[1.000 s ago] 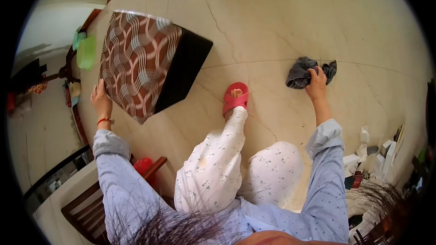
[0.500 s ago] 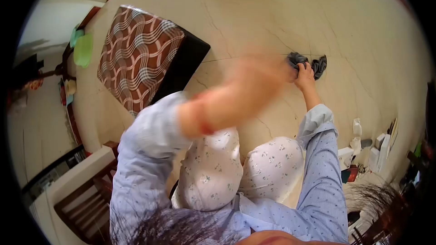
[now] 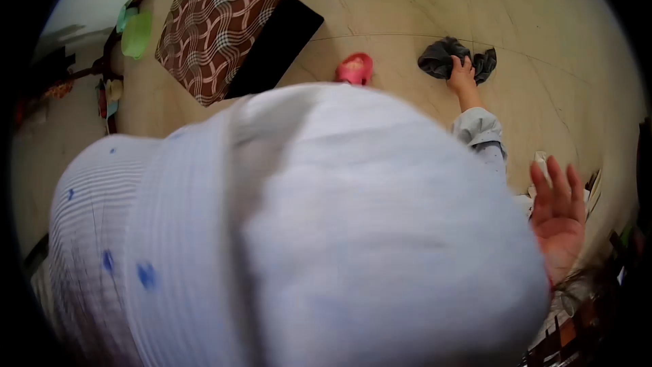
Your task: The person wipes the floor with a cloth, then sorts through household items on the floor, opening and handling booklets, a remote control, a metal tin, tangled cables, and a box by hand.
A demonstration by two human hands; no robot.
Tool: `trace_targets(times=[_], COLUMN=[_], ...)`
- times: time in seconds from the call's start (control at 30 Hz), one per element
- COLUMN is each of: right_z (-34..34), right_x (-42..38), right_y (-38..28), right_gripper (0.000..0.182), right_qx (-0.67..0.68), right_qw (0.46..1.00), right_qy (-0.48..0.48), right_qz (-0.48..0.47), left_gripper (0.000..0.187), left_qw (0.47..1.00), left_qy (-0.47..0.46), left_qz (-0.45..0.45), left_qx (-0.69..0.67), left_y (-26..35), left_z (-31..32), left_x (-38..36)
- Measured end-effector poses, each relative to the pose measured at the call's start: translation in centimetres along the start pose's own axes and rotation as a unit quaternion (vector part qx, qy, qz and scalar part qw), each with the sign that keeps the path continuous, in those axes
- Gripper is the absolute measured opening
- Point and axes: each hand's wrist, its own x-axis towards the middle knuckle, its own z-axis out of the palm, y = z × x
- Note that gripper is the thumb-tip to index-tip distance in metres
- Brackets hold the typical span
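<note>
My right hand reaches down to the floor, its fingers closed on a crumpled dark grey cloth that bunches out on both sides of them. Across the front of the view sweeps my left arm, its pale blue sleeve very close to the camera and covering my lap. Beyond that sleeve, at the right, my left hand is raised with the palm showing and the fingers apart, holding nothing. A little red shows at its wrist.
A box-like piece with a brown wavy-patterned top and black side stands at the upper left. A pink shoe shows past the sleeve. Green basins are at the far left. White items lie partly behind my left hand.
My left hand has swung from near the cloth to the far right, its sleeve now blocking much of the view. The right hand stays on the cloth, which looks more spread. The pink shoe has become visible.
</note>
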Motion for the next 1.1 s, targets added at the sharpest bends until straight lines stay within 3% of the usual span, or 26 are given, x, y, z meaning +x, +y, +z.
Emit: trace_targets(times=[0.2, 0.33, 0.37, 0.47, 0.6, 0.73, 0.8, 0.87, 0.93, 0.97, 1.0, 1.07, 1.1], right_z=[-0.1, -0.7, -1.1, -1.0, -1.8, -2.6, -2.2, -4.2, -5.5, -6.8, -7.4, -7.8, -7.9], right_x=[-1.5, -1.4, -1.8, -1.9, -2.1, -1.0, 0.5, 1.5, 2.3, 2.7, 3.6, 5.1, 6.1], right_y=[0.3, 0.1, 0.1, 0.3, 0.7, 2.0, 2.9, 1.2, -1.0, -2.7, -4.4, -7.5, -9.1], right_gripper=[0.056, 0.064, 0.055, 0.056, 0.054, 0.052, 0.05, 0.049, 0.049, 0.047, 0.047, 0.049, 0.049], right_qx=[0.046, 0.035, 0.048, 0.042, 0.052, 0.104, 0.18, 0.188, 0.166, 0.155, 0.158, 0.122, 0.122], right_qw=[0.997, 0.998, 0.996, 0.996, 0.992, 0.991, 0.981, 0.979, 0.98, 0.979, 0.978, 0.97, 0.97], right_qy=[0.053, 0.048, 0.06, 0.069, 0.093, 0.075, 0.067, 0.071, 0.048, 0.038, 0.036, 0.036, 0.032], right_qz=[-0.03, -0.025, -0.038, -0.045, -0.066, -0.048, -0.028, -0.031, -0.095, -0.124, -0.131, -0.208, -0.209], left_gripper=[0.017, 0.017, 0.017, 0.016, 0.014, 0.014, 0.013, 0.029, 0.06, 0.071, 0.074, 0.077, 0.077], left_qw=[0.989, 0.965, 0.954, 0.897, 0.904, 0.84, 0.772, 0.742, 0.813, 0.817, 0.723, 0.684, 0.682], left_qy=[-0.136, -0.183, -0.202, -0.309, -0.273, -0.403, -0.52, -0.474, -0.275, -0.134, -0.149, 0.055, 0.054], left_qz=[-0.06, -0.171, -0.204, -0.302, -0.327, -0.363, -0.356, -0.412, -0.399, -0.384, -0.401, -0.395, -0.397], left_qx=[0.013, 0.075, 0.085, 0.099, 0.045, -0.014, -0.081, -0.234, -0.323, -0.408, -0.542, -0.61, -0.611], left_y=[-4.3, -9.4, -10.3, -12.3, -11.9, -11.2, -11.9, -12.3, -11.3, -10.7, -12.1, -11.8, -11.9], left_z=[7.9, 12.8, 13.7, 11.7, 13.0, 14.2, 14.8, 15.1, 15.8, 17.7, 15.4, 17.3, 18.2], left_x=[-3.5, -6.7, -7.5, -7.6, -9.4, -11.1, -10.2, -8.1, -4.7, -2.5, 1.4, 5.7, 7.1])
